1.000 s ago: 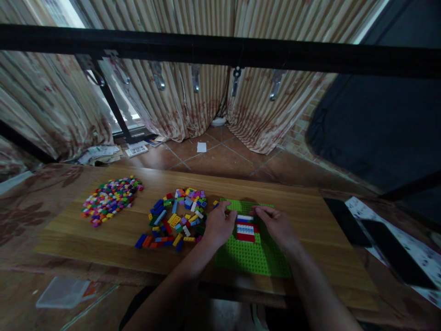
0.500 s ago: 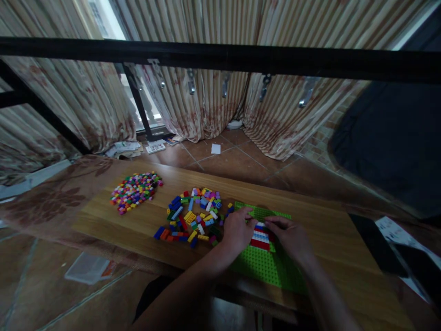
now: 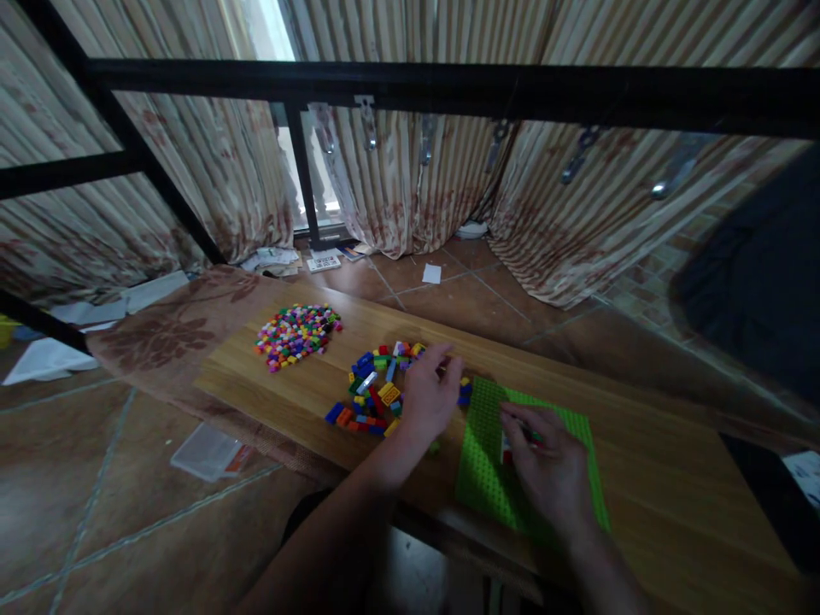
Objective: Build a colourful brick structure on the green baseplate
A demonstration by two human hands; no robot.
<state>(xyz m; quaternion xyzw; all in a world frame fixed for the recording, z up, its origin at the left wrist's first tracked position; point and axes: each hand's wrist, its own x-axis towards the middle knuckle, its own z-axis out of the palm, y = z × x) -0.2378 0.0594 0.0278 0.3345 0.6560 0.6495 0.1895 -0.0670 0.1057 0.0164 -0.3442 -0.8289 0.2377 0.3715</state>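
My left hand (image 3: 432,389) hovers over the right side of a heap of mixed building bricks (image 3: 389,394), its fingers apart and bent downward. It hides part of that heap, and I see nothing in its fingers. My right hand (image 3: 549,461) is over the green baseplate (image 3: 483,457), fingers curled round a small built-up block of bricks (image 3: 506,451). Only bits of red, white and green show between and beside the fingers; most of the block is covered. A few blue and yellow bricks (image 3: 465,393) lie between my left hand and the baseplate.
Everything lies on a long wooden table (image 3: 256,384). A pile of tiny colourful bricks (image 3: 298,333) sits toward its far left. A black flat object (image 3: 762,487) is at the right end. A clear plastic box (image 3: 203,450) rests on the floor, and a black metal bar (image 3: 410,81) crosses ahead.
My left hand has left the brick block and moved left over the loose bricks. My right hand stays at the block and now covers more of it. The view has shifted left.
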